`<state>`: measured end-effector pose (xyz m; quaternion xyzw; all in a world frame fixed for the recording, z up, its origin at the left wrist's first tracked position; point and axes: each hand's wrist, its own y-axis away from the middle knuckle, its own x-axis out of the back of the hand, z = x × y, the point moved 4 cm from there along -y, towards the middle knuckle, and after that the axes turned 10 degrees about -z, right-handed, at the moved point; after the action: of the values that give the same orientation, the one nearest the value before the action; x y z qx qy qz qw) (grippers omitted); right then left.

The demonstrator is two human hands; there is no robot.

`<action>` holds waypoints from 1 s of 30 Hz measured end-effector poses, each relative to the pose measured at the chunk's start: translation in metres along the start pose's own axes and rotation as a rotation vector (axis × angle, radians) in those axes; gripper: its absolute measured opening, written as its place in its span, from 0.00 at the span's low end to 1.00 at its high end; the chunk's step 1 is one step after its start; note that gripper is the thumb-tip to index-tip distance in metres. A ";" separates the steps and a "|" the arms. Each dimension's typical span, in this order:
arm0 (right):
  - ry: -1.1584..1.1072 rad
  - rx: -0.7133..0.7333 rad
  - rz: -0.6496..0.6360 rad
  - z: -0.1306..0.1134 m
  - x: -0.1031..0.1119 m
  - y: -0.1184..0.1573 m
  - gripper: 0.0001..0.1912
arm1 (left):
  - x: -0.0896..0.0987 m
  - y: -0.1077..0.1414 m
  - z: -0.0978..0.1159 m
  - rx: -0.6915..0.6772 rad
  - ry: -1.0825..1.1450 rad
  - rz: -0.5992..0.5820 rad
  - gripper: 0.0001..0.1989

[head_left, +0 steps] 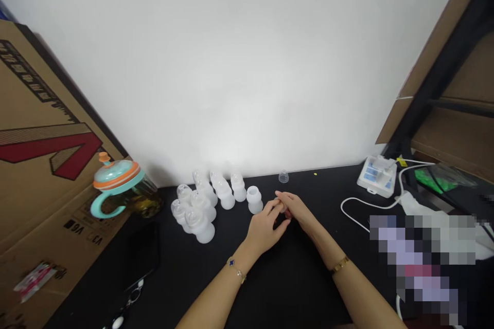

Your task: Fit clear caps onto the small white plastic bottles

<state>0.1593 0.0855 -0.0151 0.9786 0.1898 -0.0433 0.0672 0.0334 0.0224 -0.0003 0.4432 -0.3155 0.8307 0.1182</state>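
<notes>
My left hand (266, 226) and my right hand (295, 211) meet over the black table (278, 282). Their fingers are bent and pressed together at the tips; whatever they pinch is hidden by the fingers. Just left of my fingertips stands a small white bottle (254, 204), its top uncovered. Behind my hands lies a clear dome-shaped cap (283, 177). To the left, several similar white bottles (204, 233) with clear caps stand upright in a close group.
On the left are a jug with a turquoise and orange lid (118, 172), a dark phone (142, 254) with a strap, and a cardboard box (34, 92). A white compartment box (376, 177), a white cable (351, 200) and a bag of green pieces (436, 180) lie right. A white wall (247, 72) rises behind.
</notes>
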 end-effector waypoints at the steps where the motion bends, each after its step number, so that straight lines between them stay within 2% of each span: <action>1: -0.043 0.012 -0.012 -0.002 -0.001 0.001 0.24 | 0.001 0.001 0.001 -0.019 -0.039 0.045 0.22; 5: -0.237 -0.027 -0.038 -0.008 0.000 0.007 0.24 | 0.004 0.003 0.004 -0.063 -0.154 0.165 0.23; 10: -0.341 -0.153 -0.078 -0.006 0.006 0.007 0.25 | 0.007 0.003 0.006 -0.089 -0.218 0.183 0.24; 19: -0.256 -0.216 -0.080 0.000 0.007 0.006 0.26 | 0.008 0.003 0.018 -0.220 -0.245 0.163 0.22; 26: -0.200 -0.205 -0.072 0.003 0.005 0.004 0.27 | 0.004 0.004 0.019 -0.184 -0.231 0.142 0.22; 30: -0.095 -0.205 -0.098 0.005 0.005 0.003 0.33 | 0.001 0.003 0.017 -0.188 -0.257 0.103 0.23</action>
<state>0.1644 0.0835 -0.0199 0.9529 0.2376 -0.0731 0.1735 0.0422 0.0092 0.0063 0.5160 -0.4265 0.7390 0.0752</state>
